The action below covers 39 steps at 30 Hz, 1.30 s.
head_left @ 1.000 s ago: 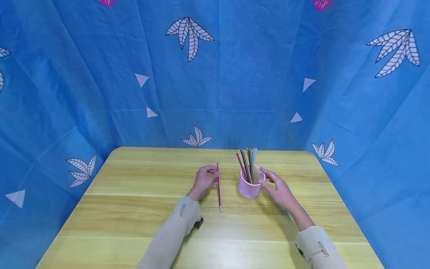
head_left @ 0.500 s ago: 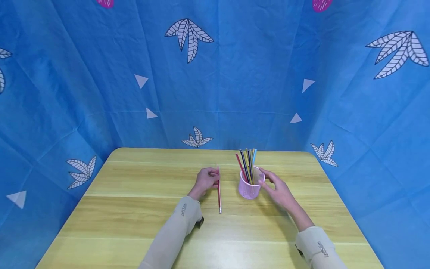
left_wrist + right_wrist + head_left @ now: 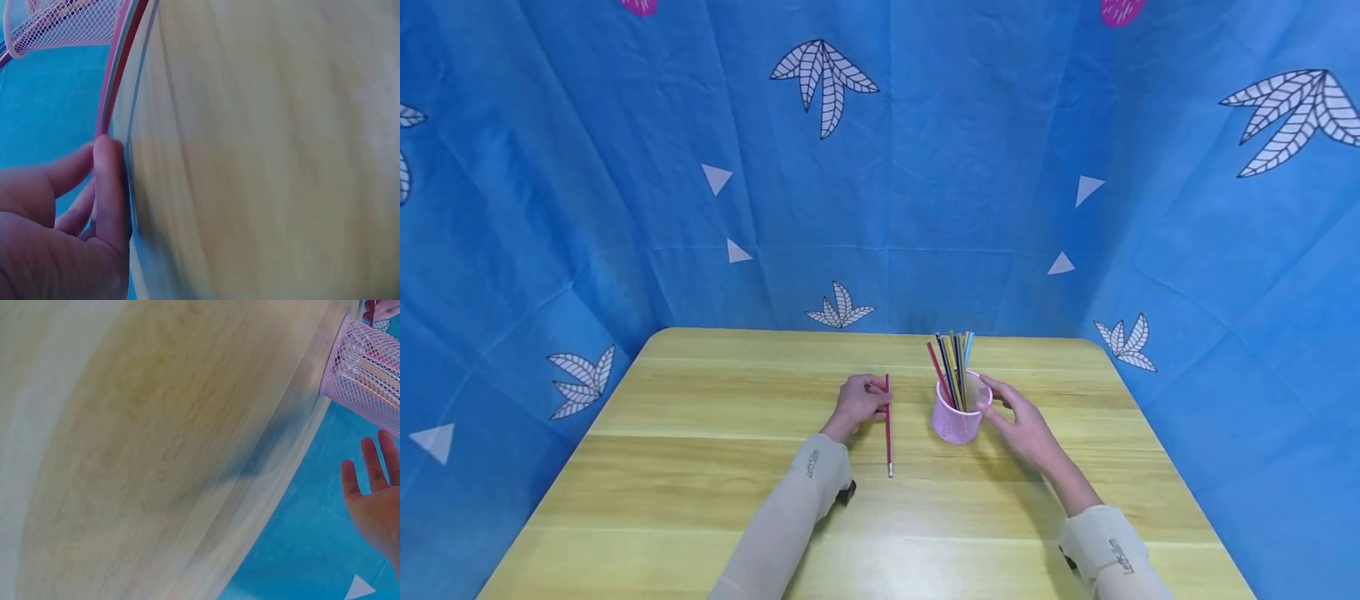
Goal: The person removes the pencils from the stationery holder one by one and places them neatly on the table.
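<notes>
In the head view, my left hand (image 3: 857,402) pinches a red pencil (image 3: 889,437) near its far end, left of the cup. The pencil's pale eraser end points toward me. Seen from the left wrist, the thumb and fingertips meet on the pencil (image 3: 115,69), which shows a silvery stripe. A pink mesh pen cup (image 3: 953,425) stands upright, with several pencils (image 3: 953,375) leaning in it. My right hand (image 3: 1026,429) holds the cup by its right side, thumb and index finger at the rim. The other fingers (image 3: 373,465) extend beside the cup in the right wrist view.
A light wooden table (image 3: 700,475) lies under both hands. Blue cloth (image 3: 887,183) with white leaf prints hangs behind its far edge and along both sides. The pen cup stands toward the back, right of the middle.
My left hand and the red pencil have come slightly toward me, mostly in the first half second. The right hand and the pen cup stay where they were.
</notes>
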Motion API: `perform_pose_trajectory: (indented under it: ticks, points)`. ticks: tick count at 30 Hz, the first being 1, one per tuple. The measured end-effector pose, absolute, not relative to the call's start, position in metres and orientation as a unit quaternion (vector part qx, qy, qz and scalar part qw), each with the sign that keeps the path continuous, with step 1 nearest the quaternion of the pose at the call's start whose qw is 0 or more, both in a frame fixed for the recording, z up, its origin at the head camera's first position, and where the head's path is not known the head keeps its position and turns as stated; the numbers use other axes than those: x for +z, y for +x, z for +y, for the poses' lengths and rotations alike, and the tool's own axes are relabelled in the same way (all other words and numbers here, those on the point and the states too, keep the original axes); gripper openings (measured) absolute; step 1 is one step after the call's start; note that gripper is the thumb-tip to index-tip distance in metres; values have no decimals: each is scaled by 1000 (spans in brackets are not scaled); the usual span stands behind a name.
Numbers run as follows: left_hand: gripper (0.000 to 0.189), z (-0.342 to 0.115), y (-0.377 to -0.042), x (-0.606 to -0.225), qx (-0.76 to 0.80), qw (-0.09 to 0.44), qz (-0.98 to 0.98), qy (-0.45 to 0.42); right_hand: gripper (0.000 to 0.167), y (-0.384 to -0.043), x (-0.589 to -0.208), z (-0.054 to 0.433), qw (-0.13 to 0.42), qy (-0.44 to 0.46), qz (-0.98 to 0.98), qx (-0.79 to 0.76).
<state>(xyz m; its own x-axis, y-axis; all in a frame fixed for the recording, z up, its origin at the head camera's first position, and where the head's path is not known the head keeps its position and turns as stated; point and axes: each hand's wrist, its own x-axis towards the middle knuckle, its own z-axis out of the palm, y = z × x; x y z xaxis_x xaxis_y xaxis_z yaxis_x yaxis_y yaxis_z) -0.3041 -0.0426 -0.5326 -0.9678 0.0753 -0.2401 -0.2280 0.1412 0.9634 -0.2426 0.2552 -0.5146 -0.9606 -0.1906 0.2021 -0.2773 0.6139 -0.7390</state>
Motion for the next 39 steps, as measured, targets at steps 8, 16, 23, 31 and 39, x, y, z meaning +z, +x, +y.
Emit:
perform_pose_trajectory:
  ticks: [8, 16, 23, 31, 39]
  points:
    - [24, -41, -300, -534, 653, 107, 747, -64, 59, -242, -516, 254, 51, 131, -897, 419]
    - [20, -34, -295, -531, 631, 94, 768, -61, 58, -239, -513, 256, 53, 130, -897, 418]
    - [19, -30, -293, -528, 606, 87, 788, -68, 59, -237, -513, 258, 51, 130, -896, 421]
    - [20, -28, -293, -531, 578, 76, 808, -83, 59, -239, -516, 257, 54, 133, -897, 419]
    - [22, -28, -293, -530, 571, 67, 814, -82, 58, -240, -516, 256, 57, 132, -895, 423]
